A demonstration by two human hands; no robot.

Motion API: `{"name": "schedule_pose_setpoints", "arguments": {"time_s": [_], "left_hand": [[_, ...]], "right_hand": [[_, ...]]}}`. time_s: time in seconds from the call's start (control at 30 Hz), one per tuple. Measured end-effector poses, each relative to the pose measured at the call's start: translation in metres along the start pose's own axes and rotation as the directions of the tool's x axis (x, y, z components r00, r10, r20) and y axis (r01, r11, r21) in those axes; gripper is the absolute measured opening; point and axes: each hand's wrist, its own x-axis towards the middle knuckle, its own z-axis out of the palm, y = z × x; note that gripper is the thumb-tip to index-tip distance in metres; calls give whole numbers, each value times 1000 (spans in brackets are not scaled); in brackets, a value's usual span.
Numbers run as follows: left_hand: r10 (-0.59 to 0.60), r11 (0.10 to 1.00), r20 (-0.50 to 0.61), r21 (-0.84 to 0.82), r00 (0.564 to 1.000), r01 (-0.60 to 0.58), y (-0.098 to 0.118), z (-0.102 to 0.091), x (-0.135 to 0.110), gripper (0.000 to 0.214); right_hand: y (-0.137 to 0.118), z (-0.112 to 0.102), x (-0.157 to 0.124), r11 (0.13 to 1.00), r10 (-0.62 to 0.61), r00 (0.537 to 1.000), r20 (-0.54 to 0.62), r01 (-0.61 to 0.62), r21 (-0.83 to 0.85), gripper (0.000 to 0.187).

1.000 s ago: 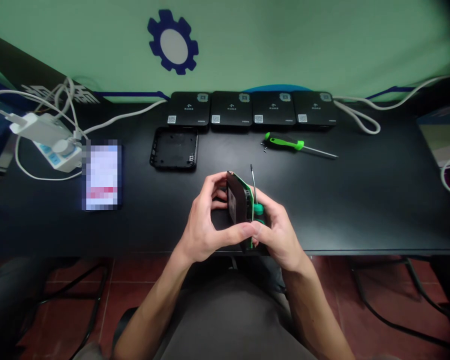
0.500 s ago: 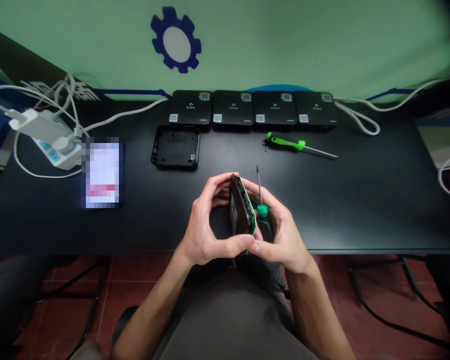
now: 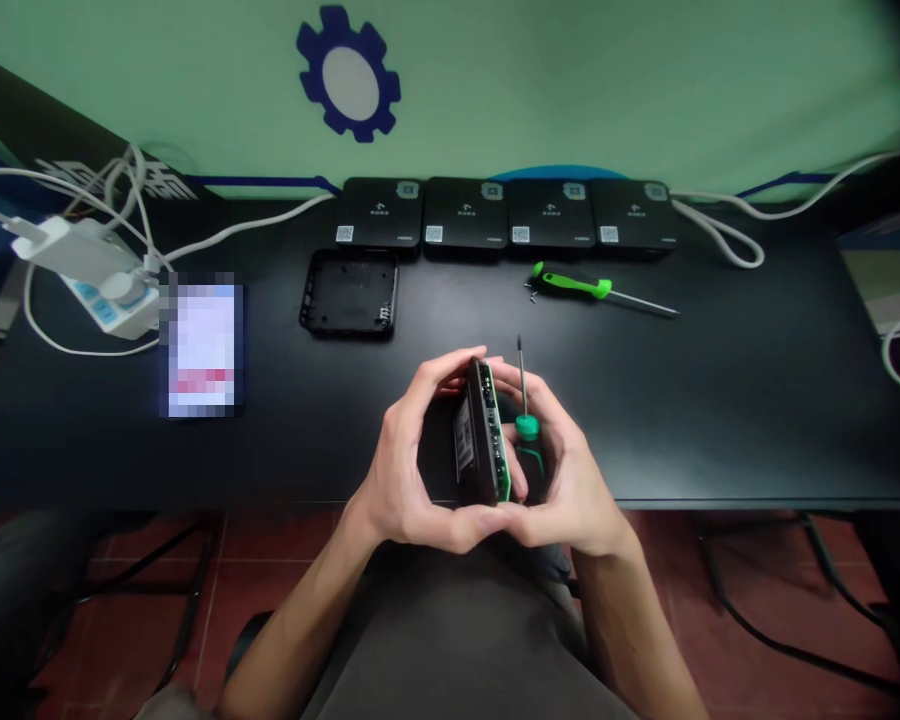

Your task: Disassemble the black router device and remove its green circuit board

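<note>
Between my hands, near the table's front edge, a black set-top box half with a green circuit board in it (image 3: 482, 435) stands on its side. Its labelled outer face looks left and the board's edge looks right. My left hand (image 3: 409, 455) is closed around it, with fingers at the far end and thumb at the near end. From the other side my right hand (image 3: 570, 465) grips it the same way, the two thumbs meeting at the near edge. A small green-handled screwdriver (image 3: 526, 428) lies by my right fingers, its handle partly within that hand's curve.
An open black casing half (image 3: 350, 293) lies left of centre. Several black boxes (image 3: 465, 217) line the wall. Behind my right hand are a bright green screwdriver (image 3: 604, 290) and tiny screws (image 3: 531, 294). A lit phone (image 3: 204, 350) and a white power strip with cables (image 3: 116, 300) occupy the left.
The casing with the board has tipped more upright and come slightly nearer, so more of the board's edge shows. Both hands have shifted a little towards me. Tools and boxes stay put.
</note>
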Motion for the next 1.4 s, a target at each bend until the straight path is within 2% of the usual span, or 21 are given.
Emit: {"name": "schedule_pose_setpoints", "arguments": {"time_s": [0.37,0.5,0.67,0.8,0.97,1.4], "left_hand": [[25,999,4,40,1000,-25,1,1,0,109],[1,1000,39,28,999,-2,1,-2,-1,118],[13,993,77,113,997,-22,4,-5,-3,132],[33,986,75,159,997,-45,4,-5,-2,130],[106,967,79,223,991,-121,1,-5,1,125],[105,963,61,242,993,-117,1,-6,-1,122]], "right_hand": [[-1,2,-3,1000,10,1000,-21,-10,-20,111],[0,3,-4,1000,14,999,-36,-15,-19,109],[2,5,-5,1000,21,998,-53,-21,-8,111],[4,3,-7,1000,0,999,-39,0,16,113],[7,1,-11,999,-9,998,-59,7,-32,113],[10,-2,-12,998,-38,999,-30,36,-54,113]]}}
